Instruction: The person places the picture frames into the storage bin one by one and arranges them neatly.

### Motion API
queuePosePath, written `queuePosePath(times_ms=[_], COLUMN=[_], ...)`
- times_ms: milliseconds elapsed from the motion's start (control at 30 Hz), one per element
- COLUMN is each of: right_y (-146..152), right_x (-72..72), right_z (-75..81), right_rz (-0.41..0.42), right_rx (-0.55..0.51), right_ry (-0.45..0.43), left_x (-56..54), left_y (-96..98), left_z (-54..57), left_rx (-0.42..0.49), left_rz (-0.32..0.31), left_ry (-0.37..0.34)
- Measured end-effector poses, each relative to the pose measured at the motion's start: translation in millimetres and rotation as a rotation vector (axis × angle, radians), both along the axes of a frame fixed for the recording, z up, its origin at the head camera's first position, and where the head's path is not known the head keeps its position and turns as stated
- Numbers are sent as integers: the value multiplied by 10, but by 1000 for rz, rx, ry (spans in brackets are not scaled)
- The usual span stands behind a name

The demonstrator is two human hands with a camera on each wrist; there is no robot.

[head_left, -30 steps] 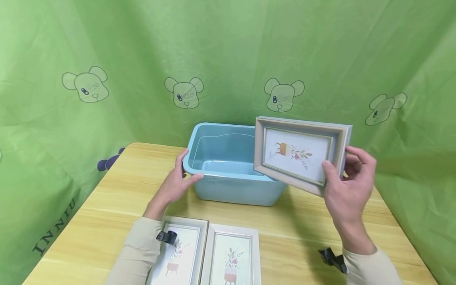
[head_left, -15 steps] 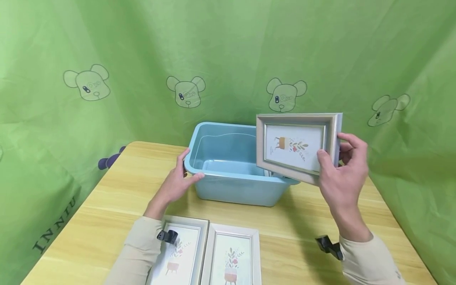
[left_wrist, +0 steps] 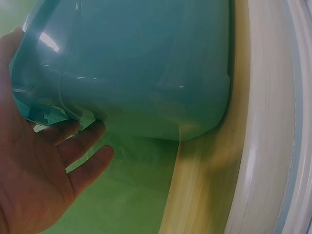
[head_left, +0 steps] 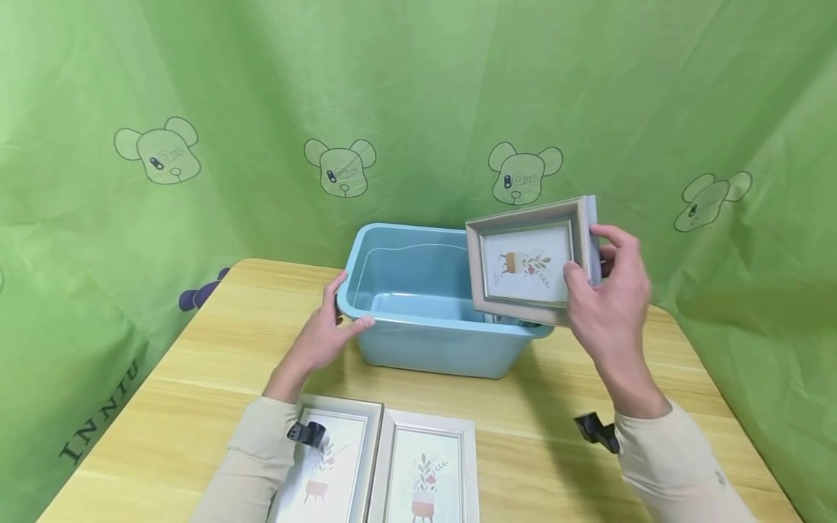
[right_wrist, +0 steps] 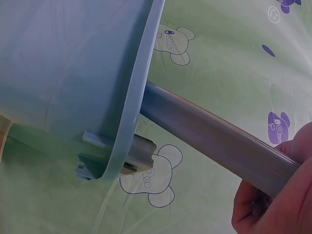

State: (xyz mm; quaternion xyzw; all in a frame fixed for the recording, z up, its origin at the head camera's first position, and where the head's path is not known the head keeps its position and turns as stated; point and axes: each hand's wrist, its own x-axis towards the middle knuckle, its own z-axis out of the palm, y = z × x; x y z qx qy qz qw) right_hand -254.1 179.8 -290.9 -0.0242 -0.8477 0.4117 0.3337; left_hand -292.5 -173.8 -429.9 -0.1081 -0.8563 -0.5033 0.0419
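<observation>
In the head view, my left hand [head_left: 317,338] grips the left front corner of a light blue plastic storage bin [head_left: 431,352], thumb at the front rim. The left wrist view has its fingers [left_wrist: 87,165] along the outside of the bin [left_wrist: 146,63]. My right hand [head_left: 608,298] pinches a picture frame [head_left: 526,265] by its right end, thumb on the front face. This frame, with a potted-plant print lying sideways, tilts over the bin's right part. In the right wrist view, the frame [right_wrist: 214,136] reaches down past the bin's rim [right_wrist: 129,105].
Inside the bin's right end, another frame's edge [right_wrist: 141,153] juts above the rim. Two more picture frames lie face up side by side on the wooden table [head_left: 216,349], a left one [head_left: 336,465] and a right one [head_left: 428,472]. A green curtain [head_left: 418,87] hangs behind.
My right hand has moved the picture frame left and slightly up over the bin, its right end tilting upward. The left hand stays on the bin's corner.
</observation>
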Motion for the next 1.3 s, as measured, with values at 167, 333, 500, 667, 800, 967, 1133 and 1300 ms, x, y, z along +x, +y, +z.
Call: queuePosePath(times_ms=[167, 333, 500, 667, 800, 967, 1133, 1300], right_y=[-17, -37, -52, -55, -72, -117, -153, -180], right_x=[-47, -95, -136, -185, -230, -276, -336, -413], right_z=[35, 47, 15, -31, -49, -62, -72, -94], right_rz=[27, 61, 76, 86, 87, 89, 96, 101], right_rx=[16, 62, 136, 211, 285, 344, 353, 359], right_ry=[-104, -173, -198, -232, -268, -291, -301, -322], left_x=[-8, 0, 1, -6, -10, -11, -8, -5], left_y=[-3, -4, -7, -12, -16, -16, -16, -15], left_z=[-4, 18, 28, 17, 5, -6, -11, -16], left_rx=[-6, 1, 0, 6, 5, 3, 4, 5], left_rz=[1, -2, -5, -10, -7, -9, -9, -8], left_ry=[3, 2, -1, 2, 3, 7, 7, 6])
